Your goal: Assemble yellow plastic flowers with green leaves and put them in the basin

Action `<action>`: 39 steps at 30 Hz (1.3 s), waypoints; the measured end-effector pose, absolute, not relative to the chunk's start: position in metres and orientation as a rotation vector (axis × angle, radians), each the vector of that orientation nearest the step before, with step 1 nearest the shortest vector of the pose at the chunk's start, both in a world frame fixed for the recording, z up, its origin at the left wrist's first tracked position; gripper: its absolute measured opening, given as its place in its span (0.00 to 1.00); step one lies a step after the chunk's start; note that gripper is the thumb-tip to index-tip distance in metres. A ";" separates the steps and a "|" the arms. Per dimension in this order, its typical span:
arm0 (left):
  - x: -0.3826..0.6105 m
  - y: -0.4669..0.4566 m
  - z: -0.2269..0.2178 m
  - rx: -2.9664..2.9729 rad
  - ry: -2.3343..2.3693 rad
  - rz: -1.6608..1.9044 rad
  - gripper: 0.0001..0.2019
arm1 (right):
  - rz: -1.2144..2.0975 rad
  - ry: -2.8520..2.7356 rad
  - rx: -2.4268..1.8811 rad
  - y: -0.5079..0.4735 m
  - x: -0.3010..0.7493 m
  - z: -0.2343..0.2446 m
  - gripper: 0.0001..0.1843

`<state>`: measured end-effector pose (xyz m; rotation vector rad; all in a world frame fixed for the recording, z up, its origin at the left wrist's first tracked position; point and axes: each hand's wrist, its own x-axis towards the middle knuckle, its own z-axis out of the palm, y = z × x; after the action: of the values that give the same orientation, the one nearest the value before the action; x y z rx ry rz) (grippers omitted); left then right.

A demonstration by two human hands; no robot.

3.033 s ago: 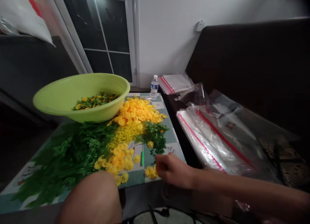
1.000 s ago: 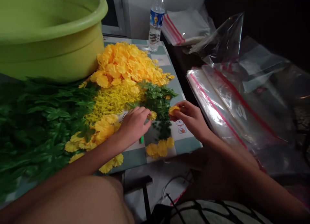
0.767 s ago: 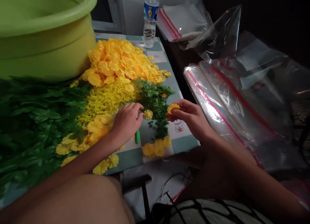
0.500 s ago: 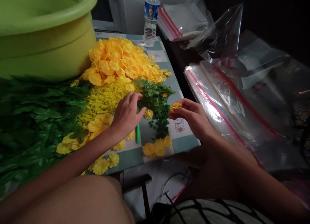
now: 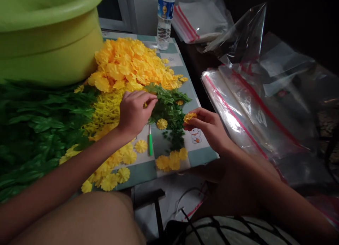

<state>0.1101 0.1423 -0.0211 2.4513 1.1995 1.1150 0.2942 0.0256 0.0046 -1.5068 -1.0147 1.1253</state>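
Note:
My right hand [image 5: 209, 126] pinches a ruffled yellow fabric flower [image 5: 190, 117] above the table's right side. My left hand [image 5: 136, 109] is closed, thumb and fingertips together at the edge of a pile of green artificial leaves [image 5: 169, 96]; what lies between the fingertips, if anything, is too small to make out. Below that hand lies an awl-like tool with a green handle [image 5: 150, 145] and a thin metal shaft. A small yellow flower piece [image 5: 161, 123] sits beside dark green sprigs [image 5: 177, 137]. Yellow-green pieces [image 5: 103, 109] are partly hidden behind my left hand.
A large heap of yellow petals [image 5: 129, 63] lies at the back, beside a big green tub [image 5: 53, 50]. Dark green foliage [image 5: 39, 132] covers the left. A water bottle [image 5: 164, 22] stands at the far edge. Plastic bags [image 5: 238, 107] lie to the right.
My left hand has moved slightly up and left, and its spread thumb and fingers have closed at the green leaves. My right hand still holds the yellow flower, almost unmoved.

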 end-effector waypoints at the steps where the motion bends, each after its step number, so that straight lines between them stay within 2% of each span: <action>1: 0.108 0.140 -0.020 2.315 1.144 1.176 0.04 | 1.124 -1.011 -1.506 0.026 0.294 0.004 0.03; 5: 0.093 0.124 -0.015 2.019 0.989 1.228 0.04 | 1.156 -0.930 -1.476 0.029 0.296 0.002 0.09; 7: 0.081 0.110 -0.011 1.980 0.952 1.219 0.03 | 1.238 -0.883 -1.418 0.028 0.297 0.002 0.07; 12: 0.053 0.080 -0.007 2.398 0.808 1.262 0.04 | 1.648 -0.794 -1.178 0.022 0.286 0.004 0.08; 18: 0.045 0.071 -0.013 2.470 0.481 1.194 0.11 | 1.844 -0.695 -1.007 0.011 0.262 0.002 0.11; 27: 0.054 0.074 -0.003 2.534 0.315 1.114 0.15 | 1.718 -0.766 -1.021 0.005 0.254 -0.007 0.06; 32: 0.060 0.071 -0.003 2.362 0.430 1.067 0.07 | 1.741 -0.737 -0.963 0.008 0.261 -0.005 0.07; 35: 0.064 0.066 -0.006 2.045 0.760 0.995 0.03 | 1.600 -0.918 -0.978 0.007 0.262 -0.002 0.07; 39: 0.065 0.062 -0.010 1.699 0.848 0.772 0.09 | 1.215 -1.352 -1.056 0.000 0.253 -0.005 0.08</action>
<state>0.0652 0.0619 -0.0101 1.6993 0.8483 0.7722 0.2534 -0.0001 -0.0045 -1.0556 -1.3521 1.2147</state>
